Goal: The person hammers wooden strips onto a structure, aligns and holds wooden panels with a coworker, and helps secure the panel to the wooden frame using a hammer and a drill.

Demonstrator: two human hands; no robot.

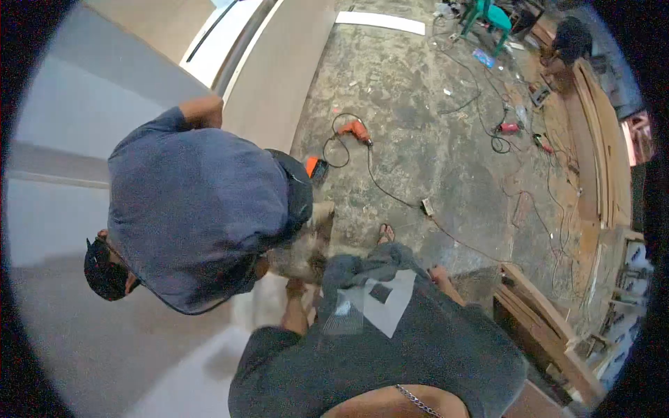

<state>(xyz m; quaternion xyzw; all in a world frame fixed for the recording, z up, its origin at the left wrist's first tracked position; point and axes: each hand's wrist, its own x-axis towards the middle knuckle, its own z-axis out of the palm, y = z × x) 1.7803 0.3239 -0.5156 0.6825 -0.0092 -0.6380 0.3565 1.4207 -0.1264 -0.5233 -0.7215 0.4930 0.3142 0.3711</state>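
Note:
My left hand (296,287) is low at my left side, beside the pale panels and close to the co-worker; its fingers are too blurred to make out. On the other side, my right hand (439,273) hangs beside my dark shirt (418,327), with its fingers too small to read. A co-worker (202,209) in a blue-grey shirt and black cap bends over the large pale panels (63,299) at the left. Behind the co-worker, an orange and black tool (316,167) shows at the hip. An orange drill (357,131) lies on the concrete floor.
A cable runs from the drill to a socket block (427,207). More cables and red power tools (509,128) lie at the right. Wooden boards (592,146) line the right side, with more timber (540,306) at lower right. A green chair (490,22) stands far back.

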